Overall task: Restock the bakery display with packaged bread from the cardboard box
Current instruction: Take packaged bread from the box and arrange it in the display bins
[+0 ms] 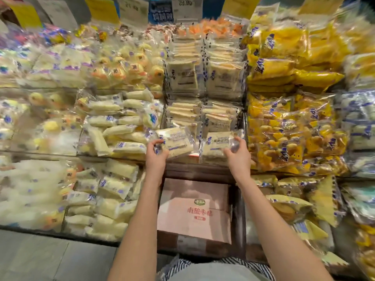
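Two clear packets of pale sliced bread lie at the front of the middle display compartment. My left hand (156, 154) grips the left packet (178, 141) by its near left corner. My right hand (237, 155) holds the right packet (215, 148) at its right edge. Behind them stand rows of the same packets (203, 116), with more on the tier above (205, 76). Below my forearms, the closed cardboard box (194, 211) with red print sits in the lower compartment.
Cream bread packets (113, 126) fill the bins on the left and yellow bags (284, 134) those on the right. Price cards (134, 9) stand along the back. Grey floor (50, 258) shows at lower left. The wooden shelf edge (200, 169) runs under my wrists.
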